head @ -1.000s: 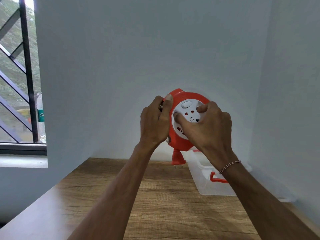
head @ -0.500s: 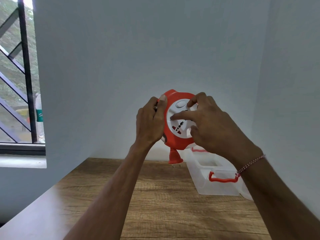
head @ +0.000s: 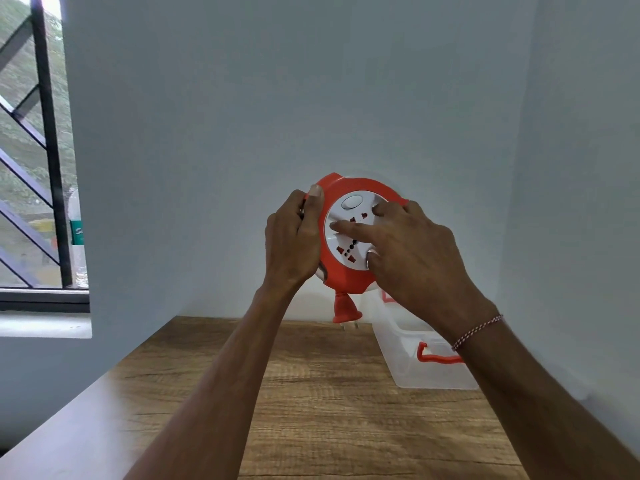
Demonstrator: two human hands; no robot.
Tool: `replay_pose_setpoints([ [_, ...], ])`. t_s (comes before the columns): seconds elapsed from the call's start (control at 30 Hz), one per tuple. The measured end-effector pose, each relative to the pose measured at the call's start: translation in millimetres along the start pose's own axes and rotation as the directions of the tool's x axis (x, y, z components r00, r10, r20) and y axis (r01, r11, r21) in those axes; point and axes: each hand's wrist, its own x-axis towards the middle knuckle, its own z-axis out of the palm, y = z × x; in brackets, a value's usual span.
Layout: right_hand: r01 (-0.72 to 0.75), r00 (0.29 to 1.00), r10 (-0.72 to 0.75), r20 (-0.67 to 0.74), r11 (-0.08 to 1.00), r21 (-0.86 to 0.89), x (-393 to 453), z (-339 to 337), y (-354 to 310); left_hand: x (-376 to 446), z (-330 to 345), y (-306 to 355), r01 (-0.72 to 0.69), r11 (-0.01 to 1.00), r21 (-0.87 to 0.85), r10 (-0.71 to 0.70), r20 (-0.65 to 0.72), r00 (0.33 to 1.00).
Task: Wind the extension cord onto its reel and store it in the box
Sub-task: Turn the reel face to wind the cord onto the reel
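Note:
I hold a round orange cord reel [head: 341, 271] up in front of the wall, above the wooden table. Its white socket face [head: 349, 233] points toward me. My left hand [head: 294, 240] grips the reel's left rim. My right hand [head: 412, 258] lies over the right side, fingers spread on the white face. The orange plug [head: 346, 311] hangs just below the reel; no loose cord shows. A clear plastic box [head: 415, 362] with orange latches stands on the table at the right, partly behind my right wrist.
The wooden table [head: 311, 410] runs up to the pale wall, with another wall close on the right. A barred window [head: 38, 150] is at the left, with a bottle [head: 78, 244] on its sill.
The white face has turned under my right hand's fingers, and that hand has shifted around the face. The plug still hangs close below the reel. My left hand keeps its grip.

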Motion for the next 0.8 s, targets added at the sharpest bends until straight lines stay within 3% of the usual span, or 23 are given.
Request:
replay_pose_setpoints([
  [0.27, 0.005, 0.989, 0.019, -0.144, 0.987, 0.163, -4, 3, 7, -1, 0, 3, -0.024, 1.000, 0.008, 0.024, 0.008, 1.000],
  [0.8, -0.121, 0.911, 0.239, -0.335, 0.934, 0.337, -9, 18, -2, -2, 1, 3, -0.003, 1.000, 0.010, 0.003, 0.051, 0.999],
])
